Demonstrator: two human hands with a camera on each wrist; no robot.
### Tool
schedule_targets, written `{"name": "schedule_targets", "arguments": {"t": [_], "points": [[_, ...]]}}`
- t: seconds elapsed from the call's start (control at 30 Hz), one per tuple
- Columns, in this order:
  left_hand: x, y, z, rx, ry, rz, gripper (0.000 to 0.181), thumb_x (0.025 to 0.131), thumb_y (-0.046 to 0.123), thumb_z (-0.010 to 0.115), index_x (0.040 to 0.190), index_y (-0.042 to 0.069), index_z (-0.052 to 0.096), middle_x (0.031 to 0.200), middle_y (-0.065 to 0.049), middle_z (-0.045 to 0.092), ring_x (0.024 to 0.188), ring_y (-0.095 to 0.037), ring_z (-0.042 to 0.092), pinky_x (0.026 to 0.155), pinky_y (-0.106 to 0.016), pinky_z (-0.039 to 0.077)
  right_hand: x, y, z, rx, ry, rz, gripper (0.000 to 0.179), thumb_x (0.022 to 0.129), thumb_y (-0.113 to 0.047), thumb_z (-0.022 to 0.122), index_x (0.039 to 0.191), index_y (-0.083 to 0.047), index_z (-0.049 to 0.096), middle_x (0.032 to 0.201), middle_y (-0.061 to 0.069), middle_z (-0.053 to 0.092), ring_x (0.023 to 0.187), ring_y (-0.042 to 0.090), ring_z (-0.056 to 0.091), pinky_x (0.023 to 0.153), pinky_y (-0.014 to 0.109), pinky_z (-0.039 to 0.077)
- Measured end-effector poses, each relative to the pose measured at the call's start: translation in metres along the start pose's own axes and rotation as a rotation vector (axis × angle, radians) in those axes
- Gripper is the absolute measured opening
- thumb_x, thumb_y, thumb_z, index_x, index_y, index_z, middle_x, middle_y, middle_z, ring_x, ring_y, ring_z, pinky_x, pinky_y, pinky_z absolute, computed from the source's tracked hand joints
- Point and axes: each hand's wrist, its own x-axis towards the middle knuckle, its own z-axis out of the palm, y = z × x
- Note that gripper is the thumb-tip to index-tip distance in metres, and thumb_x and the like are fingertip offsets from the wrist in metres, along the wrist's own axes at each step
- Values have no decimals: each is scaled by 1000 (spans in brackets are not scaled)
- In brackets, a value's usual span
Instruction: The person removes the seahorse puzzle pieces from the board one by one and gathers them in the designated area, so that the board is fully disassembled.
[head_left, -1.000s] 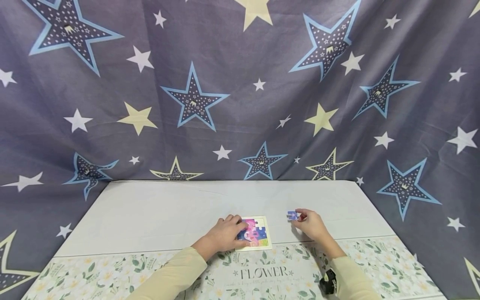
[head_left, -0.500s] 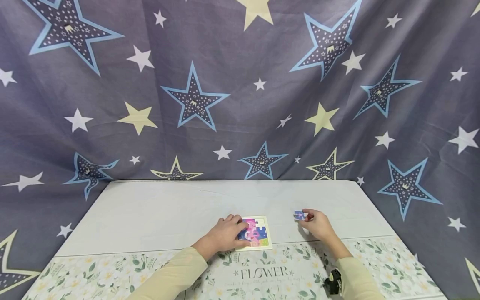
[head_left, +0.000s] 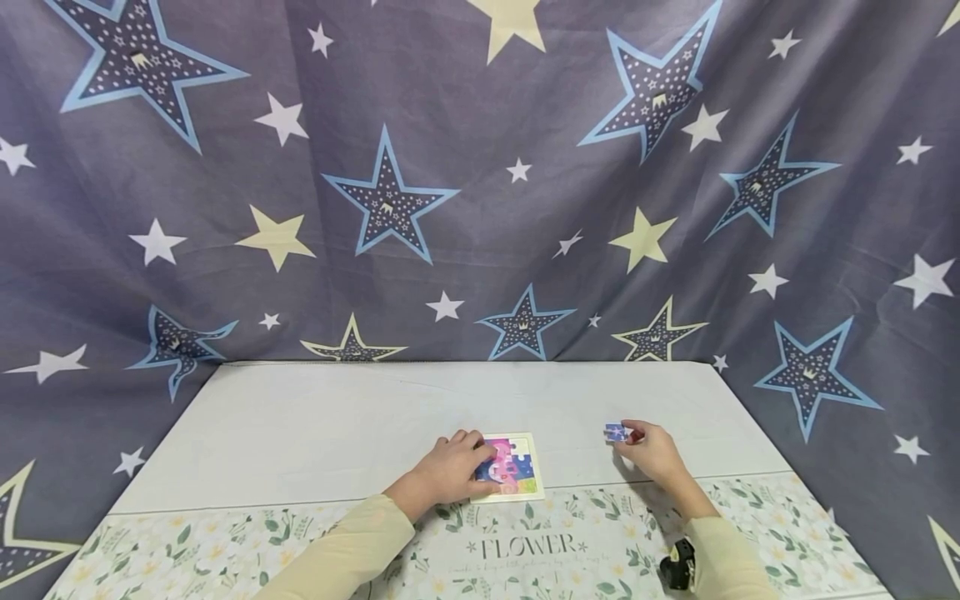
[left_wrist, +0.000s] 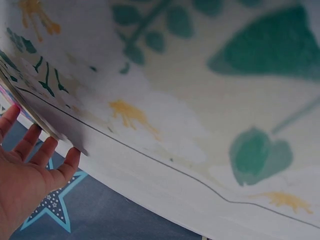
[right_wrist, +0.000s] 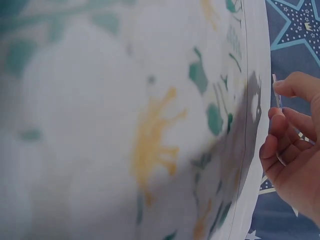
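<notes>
A small picture puzzle in a pale frame (head_left: 538, 493) lies on the table, showing a pink figure, with a pale gap at its upper right. My left hand (head_left: 447, 468) rests on its left side, fingers spread over the picture; the left wrist view shows these fingertips (left_wrist: 73, 156) at the board's edge. To the right, my right hand (head_left: 654, 454) pinches a blue puzzle piece (head_left: 616, 432) with a star print, held above the table. In the right wrist view this piece (right_wrist: 276, 92) appears edge-on between thumb and finger. A thin pale curved edge shows among the lower fingers, its kind unclear.
The table has a white far part (head_left: 337, 417) and a floral cloth (head_left: 525, 546) lettered FLOWER at the front. A star-patterned curtain (head_left: 480, 267) stands behind and at both sides. A black device (head_left: 677, 565) sits on my right wrist.
My right hand has moved to the right with the puzzle piece, away from the framed puzzle. The left hand and the frame have stayed in place.
</notes>
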Motion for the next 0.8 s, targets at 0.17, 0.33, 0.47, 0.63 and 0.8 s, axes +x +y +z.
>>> {"name": "schedule_targets", "arguments": {"t": [0.17, 0.33, 0.47, 0.63, 0.8], "points": [[0, 0, -1, -2, -4, -4, 64, 84, 66, 50, 133, 24, 51, 127, -3, 49, 114, -20, 46, 92, -47, 42, 1, 4, -4, -18, 7, 9, 51, 81, -12, 67, 125, 8, 53, 83, 8, 60, 69, 15, 49, 54, 24, 39], [-1, 0, -1, -4, 6, 6, 64, 84, 65, 51, 132, 24, 51, 127, -3, 50, 114, -20, 47, 91, -47, 43, -1, 4, -8, -15, -4, 11, 52, 82, -13, 66, 127, 7, 51, 85, 9, 60, 66, 15, 46, 52, 24, 37], [-1, 0, -1, -1, 9, 5, 63, 84, 65, 51, 132, 24, 51, 127, -3, 50, 114, -20, 47, 92, -47, 42, 0, 4, -10, -21, -2, 19, 52, 82, -12, 66, 127, 8, 51, 85, 10, 60, 66, 15, 47, 53, 24, 38], [-1, 1, -1, -1, 10, 3, 63, 84, 64, 51, 132, 23, 51, 127, -3, 50, 114, -20, 47, 92, -47, 42, 1, 6, -11, -25, -7, 32, 52, 81, -12, 65, 127, 8, 51, 86, 10, 60, 68, 16, 48, 54, 25, 39], [-2, 1, 0, 3, 13, 5, 64, 84, 64, 51, 132, 23, 51, 127, -3, 50, 113, -20, 47, 91, -46, 43, 1, 8, -12, -24, -11, 36, 51, 81, -11, 64, 127, 8, 51, 85, 9, 59, 66, 15, 45, 52, 24, 37]]}}
